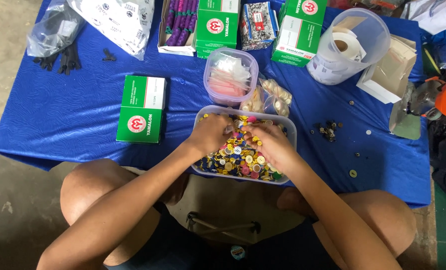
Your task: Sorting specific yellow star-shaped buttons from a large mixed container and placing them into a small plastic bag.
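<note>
A clear rectangular tub (291,131) full of mixed coloured buttons (235,159) sits at the near edge of a blue cloth. Both my hands are inside it. My left hand (211,134) rests on the buttons at the tub's left side, fingers curled down into them. My right hand (272,145) lies on the right side of the pile, fingertips pinched among the buttons near the tub's middle. The fingertips of both hands almost meet. What they pinch is hidden among the buttons.
Behind the tub stand a small clear container (230,76) with pink contents and a bag of pale buttons (275,96). A green box (142,109) lies to the left. More green boxes, a large clear jug (350,44) and loose dark buttons (329,130) lie farther out.
</note>
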